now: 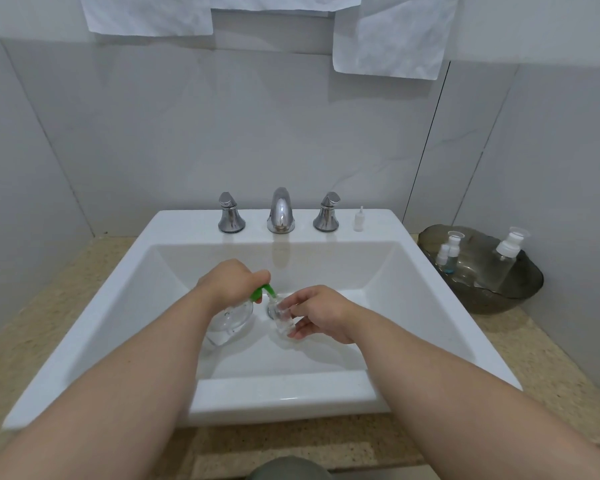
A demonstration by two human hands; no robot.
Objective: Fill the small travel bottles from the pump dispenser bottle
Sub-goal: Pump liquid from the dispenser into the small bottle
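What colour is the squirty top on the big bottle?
Bright green. The pump head shows under the left hand in the head view.

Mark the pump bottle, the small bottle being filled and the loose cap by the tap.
pump bottle (231, 318), head view, clear body
small bottle (282, 318), head view, clear side
cap (359, 221), head view, white base

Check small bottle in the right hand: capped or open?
Open: the small bottle has a bare neck under the green pump nozzle; a loose white cap stands on the sink ledge.

L hand (230, 280) on pump bottle (230, 318) | R hand (321, 313) holds small bottle (282, 315)
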